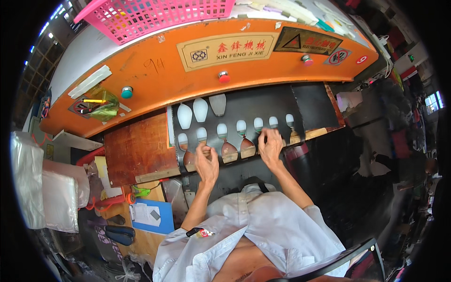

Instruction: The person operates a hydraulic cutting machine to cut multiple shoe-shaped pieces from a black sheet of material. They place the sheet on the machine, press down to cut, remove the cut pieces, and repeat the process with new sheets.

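A person in a pale shirt [277,230] works at a black mat [277,100], where seven white-tipped pieces [221,131] lie in a row along the near edge; the left hand [206,163], fingertips drawn together, is at the second from the left; the right hand [271,149], fingers curled, partly hides the fifth and sixth; whether either grips anything cannot be told; three flat, tapered pieces [200,109] lie toward the far left corner, before an orange panel [157,77].
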`<state>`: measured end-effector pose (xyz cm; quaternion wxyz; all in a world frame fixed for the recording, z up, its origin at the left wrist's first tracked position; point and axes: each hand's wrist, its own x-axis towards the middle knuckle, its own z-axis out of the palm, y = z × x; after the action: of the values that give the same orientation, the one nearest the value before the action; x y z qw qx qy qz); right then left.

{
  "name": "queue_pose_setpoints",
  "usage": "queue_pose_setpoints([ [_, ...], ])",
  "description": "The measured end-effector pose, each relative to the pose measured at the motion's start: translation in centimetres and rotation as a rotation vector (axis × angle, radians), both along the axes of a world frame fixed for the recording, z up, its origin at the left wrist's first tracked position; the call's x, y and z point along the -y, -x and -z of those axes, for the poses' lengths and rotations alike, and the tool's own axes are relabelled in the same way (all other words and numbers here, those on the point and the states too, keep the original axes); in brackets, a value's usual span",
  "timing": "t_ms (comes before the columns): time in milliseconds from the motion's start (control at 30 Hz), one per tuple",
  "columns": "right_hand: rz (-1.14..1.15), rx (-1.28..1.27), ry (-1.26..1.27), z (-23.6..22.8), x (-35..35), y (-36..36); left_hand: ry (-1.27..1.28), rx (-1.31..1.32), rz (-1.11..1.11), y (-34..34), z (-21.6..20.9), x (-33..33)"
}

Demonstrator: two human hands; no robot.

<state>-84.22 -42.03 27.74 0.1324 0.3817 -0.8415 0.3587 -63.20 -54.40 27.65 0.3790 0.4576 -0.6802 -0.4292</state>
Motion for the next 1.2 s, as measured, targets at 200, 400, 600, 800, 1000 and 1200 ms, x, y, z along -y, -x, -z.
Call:
queue_pose_setpoints([
  [200, -0.284, 0.137, -0.117, -1.9, 10.4, -3.5, 0.396, 0.153, 0.166, 4.3, -2.3, 5.1],
  [400, -0.303, 0.282, -0.078, -0.4, 9.2, -5.7, 0.07, 0.023, 0.314, 3.9, -0.1, 2.4],
  [600, -0.271, 1.469, 0.175, -2.2, 4.3, -2.2, 0.293, 0.418, 0.308, 2.2, 0.7, -0.9],
  [800, -0.201, 0.359, 0.04, -3.3, 1.9, -1.4, 0.251, 0.412, 0.309, 2.2, 0.3, -0.7],
  [1000, -0.173, 0.131, -0.062, 1.3, 3.8, -3.6, 0.347, 0.348, 0.123, -0.4, 0.7, -1.7],
  [1200, -0.126, 0.096, -0.026, 2.1, 6.5, -3.7, 0.079, 0.135, -0.019, -8.3, 1.9, -8.3],
])
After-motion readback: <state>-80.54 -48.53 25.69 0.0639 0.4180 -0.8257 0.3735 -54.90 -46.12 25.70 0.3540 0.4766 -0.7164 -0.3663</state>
